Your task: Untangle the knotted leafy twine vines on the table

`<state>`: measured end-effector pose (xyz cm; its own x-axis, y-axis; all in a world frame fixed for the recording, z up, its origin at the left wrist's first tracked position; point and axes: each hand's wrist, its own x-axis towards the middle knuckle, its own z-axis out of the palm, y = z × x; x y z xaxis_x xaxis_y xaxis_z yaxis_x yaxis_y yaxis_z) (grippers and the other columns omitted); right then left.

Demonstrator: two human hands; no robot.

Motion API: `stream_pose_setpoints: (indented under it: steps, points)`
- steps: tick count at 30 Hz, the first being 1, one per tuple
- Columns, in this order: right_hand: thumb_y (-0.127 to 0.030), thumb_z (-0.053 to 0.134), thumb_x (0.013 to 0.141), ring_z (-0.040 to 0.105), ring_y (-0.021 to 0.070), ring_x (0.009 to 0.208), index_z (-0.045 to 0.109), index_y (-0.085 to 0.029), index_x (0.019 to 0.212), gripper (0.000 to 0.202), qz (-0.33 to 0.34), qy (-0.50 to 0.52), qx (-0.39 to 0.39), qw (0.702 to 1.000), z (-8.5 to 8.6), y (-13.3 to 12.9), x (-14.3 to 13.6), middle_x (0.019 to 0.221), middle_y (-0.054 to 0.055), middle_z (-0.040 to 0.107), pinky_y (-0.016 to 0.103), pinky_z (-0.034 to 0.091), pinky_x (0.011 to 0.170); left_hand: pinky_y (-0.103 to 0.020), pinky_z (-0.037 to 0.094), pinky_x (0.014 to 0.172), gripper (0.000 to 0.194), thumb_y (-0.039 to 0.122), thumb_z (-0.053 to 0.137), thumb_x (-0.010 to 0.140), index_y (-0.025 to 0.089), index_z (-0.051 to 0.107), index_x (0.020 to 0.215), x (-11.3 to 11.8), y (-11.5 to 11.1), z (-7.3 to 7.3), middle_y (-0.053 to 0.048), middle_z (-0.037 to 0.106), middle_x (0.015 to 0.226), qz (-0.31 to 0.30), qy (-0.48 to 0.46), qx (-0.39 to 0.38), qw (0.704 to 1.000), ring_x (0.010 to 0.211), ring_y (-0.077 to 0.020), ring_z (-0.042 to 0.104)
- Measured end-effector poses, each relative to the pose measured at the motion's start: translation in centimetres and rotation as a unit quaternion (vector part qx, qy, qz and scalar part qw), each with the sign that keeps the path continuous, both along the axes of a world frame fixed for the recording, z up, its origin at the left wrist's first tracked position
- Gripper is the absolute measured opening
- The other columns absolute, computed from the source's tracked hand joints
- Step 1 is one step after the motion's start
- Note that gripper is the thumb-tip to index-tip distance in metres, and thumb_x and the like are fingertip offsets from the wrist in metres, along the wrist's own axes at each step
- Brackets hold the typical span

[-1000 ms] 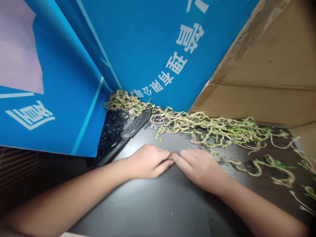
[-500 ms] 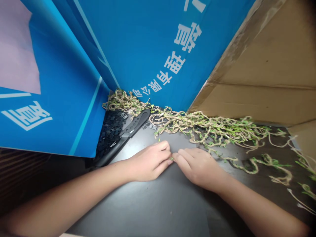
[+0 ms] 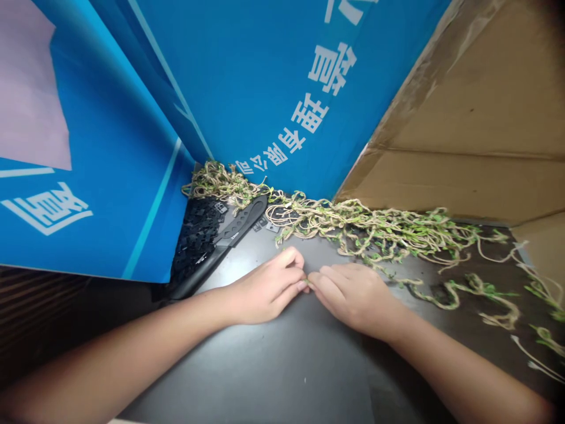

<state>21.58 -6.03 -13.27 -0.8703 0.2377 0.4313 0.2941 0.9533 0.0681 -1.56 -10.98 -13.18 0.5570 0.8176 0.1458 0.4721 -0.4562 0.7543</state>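
My left hand (image 3: 268, 290) and my right hand (image 3: 356, 295) meet low over the grey table, fingertips almost touching. Both are closed in a pinch on a leafy twine (image 3: 306, 283), of which only a small green and tan bit shows between them. The fingers cover the rest. From behind my right hand a wavy strand of tan twine with green leaves (image 3: 446, 301) runs out to the right; whether it is the same piece I cannot tell. Just beyond the hands lies a tangled heap of leafy twine (image 3: 379, 227).
A black-handled tool (image 3: 220, 250) lies left of my hands beside many small black pieces (image 3: 192, 235). More leafy twine (image 3: 220, 181) fills the back corner. Blue printed panels (image 3: 247, 76) stand behind and left, a cardboard wall (image 3: 463, 129) at right. Grey table surface (image 3: 265, 377) lies in front.
The left index finger is bent up slightly more and away from the thumb. Otherwise both hands hold the same place and grip; the view has shifted a little.
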Motion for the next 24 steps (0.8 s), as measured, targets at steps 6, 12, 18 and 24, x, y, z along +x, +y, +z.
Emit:
stream_pose_setpoints:
  steps: [6,12,18,24]
  points:
    - [-0.016,0.049,0.104,0.047,0.0166,0.066,0.061,-0.011,0.119,0.02,-0.007,-0.005,0.04,0.999,0.1,0.2,0.0,0.072,0.0,0.054,0.034,0.029,0.063,-0.029,0.045,0.089,0.026,0.026,0.041,0.106,0.014,0.057,0.09,0.1,0.2,-0.2,-0.009,0.05,0.106,0.015,-0.011,0.006,1.0,0.095,-0.0154,0.051]
    - [-0.02,0.06,0.1,0.046,0.0154,0.063,0.065,-0.013,0.117,0.019,-0.059,0.023,0.069,0.996,-0.1,-0.2,0.1,0.07,-0.001,0.053,0.033,0.03,0.063,-0.031,0.045,0.091,0.032,0.029,0.044,0.106,0.013,0.063,0.085,0.2,0.3,0.1,-0.007,0.048,0.1,0.098,-0.059,-0.006,0.993,0.095,-0.0158,0.051]
    - [-0.019,0.057,0.102,0.049,0.013,0.058,0.068,-0.016,0.094,0.014,-0.132,0.068,0.035,0.988,-0.8,0.3,-0.2,0.064,-0.002,0.055,0.032,0.029,0.06,-0.029,0.046,0.077,0.037,0.043,0.05,0.103,0.013,0.071,0.099,-0.2,0.6,0.4,-0.005,0.054,0.087,0.107,-0.244,-0.212,0.94,0.078,-0.0139,0.053]
    - [-0.013,0.063,0.098,0.057,0.0124,0.062,0.068,-0.013,0.107,0.01,-0.119,0.129,0.042,0.984,-0.8,0.6,0.2,0.07,0.0,0.065,0.03,0.034,0.062,-0.032,0.045,0.076,0.035,0.041,0.057,0.09,0.009,0.072,0.089,-0.6,1.0,0.8,-0.012,0.067,0.088,0.022,-0.335,-0.37,0.866,0.078,-0.0183,0.056]
